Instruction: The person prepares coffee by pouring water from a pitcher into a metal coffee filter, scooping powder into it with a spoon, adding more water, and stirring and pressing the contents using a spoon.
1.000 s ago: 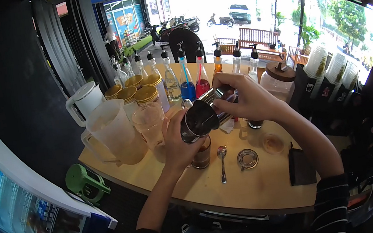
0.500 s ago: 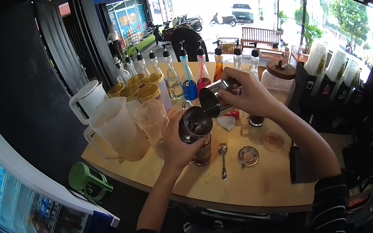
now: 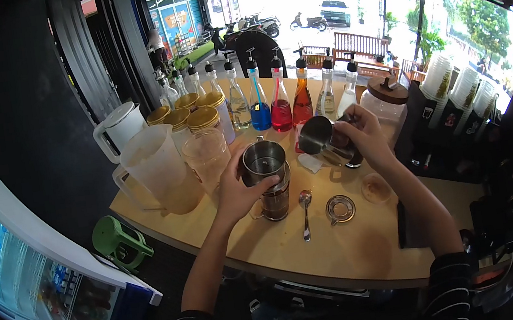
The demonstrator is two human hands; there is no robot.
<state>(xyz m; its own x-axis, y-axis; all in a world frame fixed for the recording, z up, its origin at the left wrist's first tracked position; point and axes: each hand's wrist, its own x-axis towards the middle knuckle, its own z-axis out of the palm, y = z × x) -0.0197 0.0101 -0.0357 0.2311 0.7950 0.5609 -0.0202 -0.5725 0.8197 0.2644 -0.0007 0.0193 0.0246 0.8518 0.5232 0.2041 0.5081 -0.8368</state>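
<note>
- A silver cylindrical metal cup [image 3: 264, 160] is held over a clear glass mug [image 3: 275, 205] with brown contents by the left hand [image 3: 239, 192], fingers curled around its wall.
- A tilted silver metal pitcher [image 3: 326, 141] is gripped by the right hand [image 3: 363, 135], fingers closed.
- A metal spoon [image 3: 305, 212] is laid on the pale wooden table [image 3: 321, 258].

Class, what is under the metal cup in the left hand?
A glass with brown contents. Its top, behind the cup and left hand, cannot be fully seen.
</note>
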